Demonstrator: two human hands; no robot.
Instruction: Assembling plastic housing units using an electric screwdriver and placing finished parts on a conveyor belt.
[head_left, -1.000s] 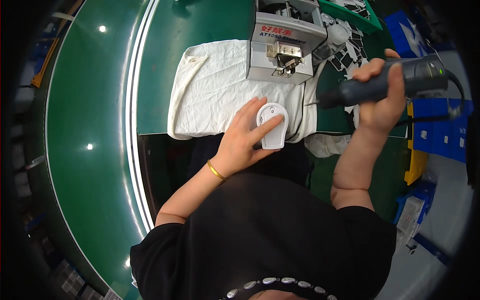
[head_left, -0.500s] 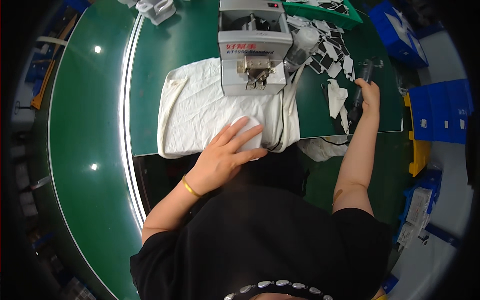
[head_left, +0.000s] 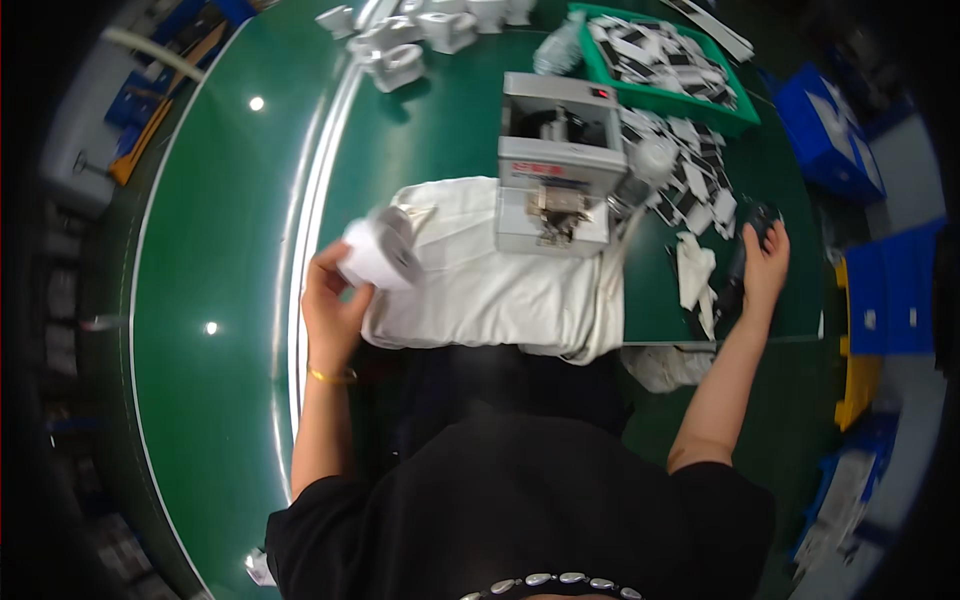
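My left hand point(head_left: 332, 315) grips a white moulded plastic part point(head_left: 378, 255), rounded and slightly smeared by motion, and holds it up over the left edge of a white cloth point(head_left: 470, 290). At the bench's right side, my right hand point(head_left: 768, 265) is closed around the upper end of a black electric screwdriver point(head_left: 738, 268). A crumpled white rag point(head_left: 695, 270) lies just left of that tool. Behind the cloth stands a grey screw-feeding machine point(head_left: 560, 165) with a small red light and a metal outlet at its front.
Several white moulded parts point(head_left: 400, 65) stand at the far left of the green bench. A green tray point(head_left: 745, 118) full of small black-and-white pieces sits at the back right, with loose pieces point(head_left: 690, 175) before it. A clear bottle point(head_left: 645, 170) stands beside the machine. Blue bins point(head_left: 880, 300) line the right.
My left hand has lifted the white part off the cloth and carried it left. My right hand stays on the screwdriver. The view has shifted, showing more of the bench's far side.
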